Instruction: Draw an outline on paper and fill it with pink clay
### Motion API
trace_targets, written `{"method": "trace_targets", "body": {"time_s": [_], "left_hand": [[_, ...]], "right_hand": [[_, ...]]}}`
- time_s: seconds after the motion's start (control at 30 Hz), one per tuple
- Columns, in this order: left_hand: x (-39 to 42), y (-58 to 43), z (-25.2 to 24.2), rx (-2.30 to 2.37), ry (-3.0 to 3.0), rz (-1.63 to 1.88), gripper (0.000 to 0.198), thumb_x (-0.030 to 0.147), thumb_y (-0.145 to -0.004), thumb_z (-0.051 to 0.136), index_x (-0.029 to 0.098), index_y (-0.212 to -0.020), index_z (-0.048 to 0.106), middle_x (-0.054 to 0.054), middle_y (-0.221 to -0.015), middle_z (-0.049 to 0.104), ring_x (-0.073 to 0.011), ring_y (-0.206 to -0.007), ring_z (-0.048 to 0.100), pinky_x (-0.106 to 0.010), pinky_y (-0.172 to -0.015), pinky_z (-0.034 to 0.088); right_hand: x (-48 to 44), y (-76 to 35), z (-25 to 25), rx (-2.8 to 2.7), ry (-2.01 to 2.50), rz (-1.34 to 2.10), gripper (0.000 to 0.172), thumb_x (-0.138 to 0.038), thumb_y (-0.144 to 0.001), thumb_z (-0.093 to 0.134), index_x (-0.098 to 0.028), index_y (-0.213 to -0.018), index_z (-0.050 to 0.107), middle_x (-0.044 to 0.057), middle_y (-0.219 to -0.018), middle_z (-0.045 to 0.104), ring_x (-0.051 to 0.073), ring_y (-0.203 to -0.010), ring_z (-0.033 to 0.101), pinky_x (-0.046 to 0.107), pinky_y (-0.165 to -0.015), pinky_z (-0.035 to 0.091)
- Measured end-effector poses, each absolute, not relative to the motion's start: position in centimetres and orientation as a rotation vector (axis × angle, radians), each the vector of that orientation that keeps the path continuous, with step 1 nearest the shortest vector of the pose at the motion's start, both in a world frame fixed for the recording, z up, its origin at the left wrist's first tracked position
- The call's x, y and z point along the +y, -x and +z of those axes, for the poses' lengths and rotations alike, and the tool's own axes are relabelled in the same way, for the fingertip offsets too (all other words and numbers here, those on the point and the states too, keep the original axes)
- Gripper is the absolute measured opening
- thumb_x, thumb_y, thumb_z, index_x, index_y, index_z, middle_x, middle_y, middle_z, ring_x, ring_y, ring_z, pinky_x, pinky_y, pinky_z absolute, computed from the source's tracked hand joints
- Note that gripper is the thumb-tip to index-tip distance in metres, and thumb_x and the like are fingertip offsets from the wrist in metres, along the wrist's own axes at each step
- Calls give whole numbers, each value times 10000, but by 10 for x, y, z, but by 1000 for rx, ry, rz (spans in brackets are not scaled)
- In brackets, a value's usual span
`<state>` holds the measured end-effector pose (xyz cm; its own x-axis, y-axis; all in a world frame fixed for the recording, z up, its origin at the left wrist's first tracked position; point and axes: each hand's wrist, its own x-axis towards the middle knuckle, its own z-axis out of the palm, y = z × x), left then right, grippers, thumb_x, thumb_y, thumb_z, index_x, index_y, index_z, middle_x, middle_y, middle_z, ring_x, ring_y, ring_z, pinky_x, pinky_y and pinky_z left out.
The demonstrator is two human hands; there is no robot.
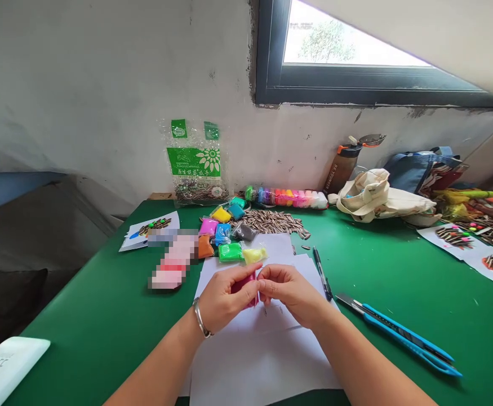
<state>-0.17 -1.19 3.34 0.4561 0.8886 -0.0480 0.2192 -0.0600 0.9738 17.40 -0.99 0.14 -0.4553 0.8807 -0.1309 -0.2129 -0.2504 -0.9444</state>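
A small pink packet of modelling clay (243, 284) is between my hands, above white paper (267, 361). My left hand (225, 298), with a silver bracelet at the wrist, is closed around the packet and partly hides it. At the packet's right edge, my right hand (292, 290) is pinched, thumb against fingers. Just beyond my hands lie other clay packets, among them a green one (230, 252), a pale yellow one (254, 255), an orange one (205, 246) and a blue one (223, 233).
Striped sunflower seeds (271, 221) are heaped behind the packets. A black pen (322, 273) and a blue utility knife (407, 335) lie to the right. Seed pictures (453, 239) sit at far right. A clear bag (199, 169), a bottle (342, 169) and a cloth bag (368, 194) are by the wall.
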Motion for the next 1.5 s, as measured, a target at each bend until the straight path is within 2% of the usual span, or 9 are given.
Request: {"method": "trace_targets", "body": {"time_s": [0.3,0.4,0.57,0.87,1.03,1.2,1.5], "left_hand": [[-9,4,35,1032,-1627,701,522,457,-864,495,115,-1251,567,-66,-776,694,-192,-717,622,-297,-669,493],[-8,4,34,1042,-1622,686,528,466,-869,484,114,-1254,563,-54,-721,689,-193,-715,625,-295,-664,493],[-8,4,34,1064,-1624,675,542,483,-868,478,107,-1248,567,-64,-762,699,-184,-695,623,-286,-648,494],[-8,4,34,1088,-1626,666,537,469,-868,481,102,-1251,565,-57,-700,691,-190,-683,624,-286,-646,500],[-10,1,34,1118,-1593,697,500,441,-842,515,113,-1208,600,-51,-776,695,-153,-629,600,-257,-615,497],[-10,-2,30,1142,-1576,693,510,401,-831,509,90,-1231,572,-47,-743,673,-134,-582,579,-222,-522,477],[-10,-1,32,1287,-1783,690,419,371,-836,504,119,-1140,646,-80,-912,710,-169,-692,644,-251,-625,521]], "right_hand": [[-10,-175,2,-1213,887,1816,231,-355,-759,699,-133,-757,636,5,-646,583,106,-595,517,262,-615,396],[-9,-175,1,-1200,880,1826,226,-348,-759,702,-132,-775,641,7,-655,586,105,-597,519,263,-619,396],[-9,-176,0,-1193,854,1850,214,-337,-763,701,-132,-791,652,9,-660,585,103,-595,519,260,-615,396],[-9,-175,1,-1204,863,1845,216,-345,-768,695,-133,-787,665,14,-675,591,101,-613,523,255,-626,394],[-10,-174,5,-1207,865,1860,252,-381,-785,666,-130,-774,669,24,-682,607,105,-621,534,266,-650,412],[-10,-173,6,-1278,944,1822,264,-396,-767,668,-132,-750,673,40,-718,632,121,-646,549,272,-656,423],[-9,-172,5,-1302,978,1799,261,-384,-773,639,-131,-742,694,42,-694,631,125,-633,547,270,-645,423]]}}
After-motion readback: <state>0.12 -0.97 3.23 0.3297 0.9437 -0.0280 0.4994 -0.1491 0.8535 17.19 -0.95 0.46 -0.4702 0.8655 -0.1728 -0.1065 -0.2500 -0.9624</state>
